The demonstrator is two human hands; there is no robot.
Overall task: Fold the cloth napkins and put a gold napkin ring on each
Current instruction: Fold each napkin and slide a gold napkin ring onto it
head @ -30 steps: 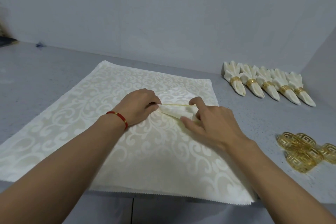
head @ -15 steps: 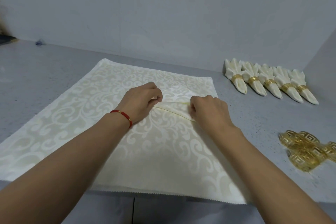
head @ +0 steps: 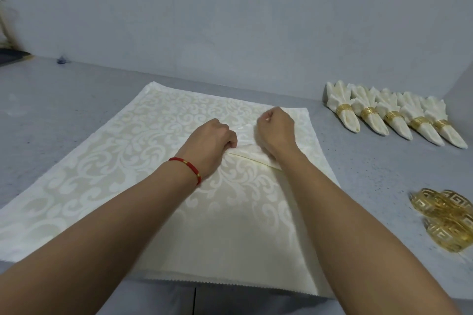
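Note:
A large cream napkin [head: 143,161] with a swirl pattern lies spread on the grey counter [head: 64,100]. One corner is folded in, and its yellow-edged flap [head: 252,155] crosses the cloth near the middle. My left hand [head: 212,139], a red bracelet on its wrist, pinches the cloth at the flap's tip. My right hand [head: 275,128] grips the folded cloth further back, fingers curled. Several folded napkins with gold rings [head: 391,116] lie in a row at the back right. Loose gold rings [head: 445,217] are piled at the right.
A grey wall rises behind the counter, with a side wall at the far right. A dark object [head: 12,56] sits at the far left edge. The napkin's near hem hangs over the counter's front edge [head: 230,286].
My right hand has moved away from me along the fold and curled into a grip on the cloth. The left hand has stayed at the flap's tip. The fold line has lengthened.

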